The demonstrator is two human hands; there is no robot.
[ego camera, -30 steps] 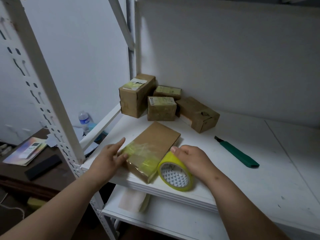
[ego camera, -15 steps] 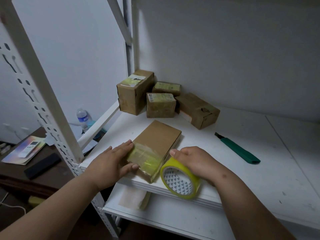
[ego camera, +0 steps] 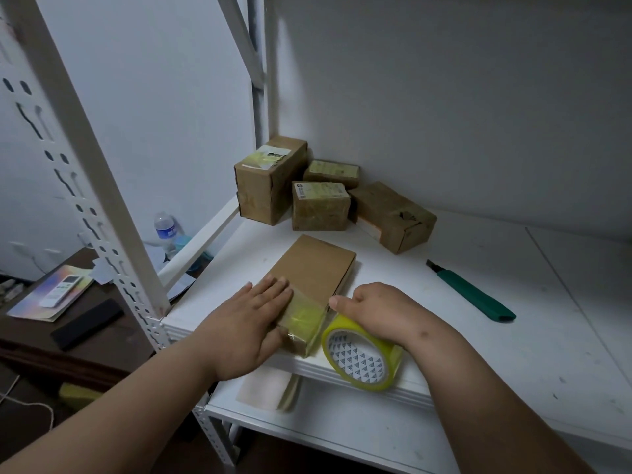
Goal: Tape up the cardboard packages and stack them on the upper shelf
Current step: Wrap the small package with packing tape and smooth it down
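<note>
A flat cardboard package (ego camera: 316,268) lies near the front edge of the white shelf (ego camera: 478,302). Yellow-tinted tape (ego camera: 304,314) covers its near end. My left hand (ego camera: 253,319) lies flat on the taped end, fingers straight, pressing the tape down. My right hand (ego camera: 379,311) grips a roll of yellow tape (ego camera: 362,354) standing on edge just right of the package, at the shelf's front edge. Several taped cardboard boxes (ego camera: 321,206) sit in the back left corner of the same shelf.
A green utility knife (ego camera: 475,292) lies on the shelf to the right. A white perforated upright (ego camera: 85,186) stands at the left. A lower shelf (ego camera: 307,415) holds a flat packet. A dark desk (ego camera: 68,319) at left carries a bottle, a remote and papers.
My left hand has slid from the package's left side onto its taped top. My right hand has kept the roll beside the package, drawn slightly toward the front edge.
</note>
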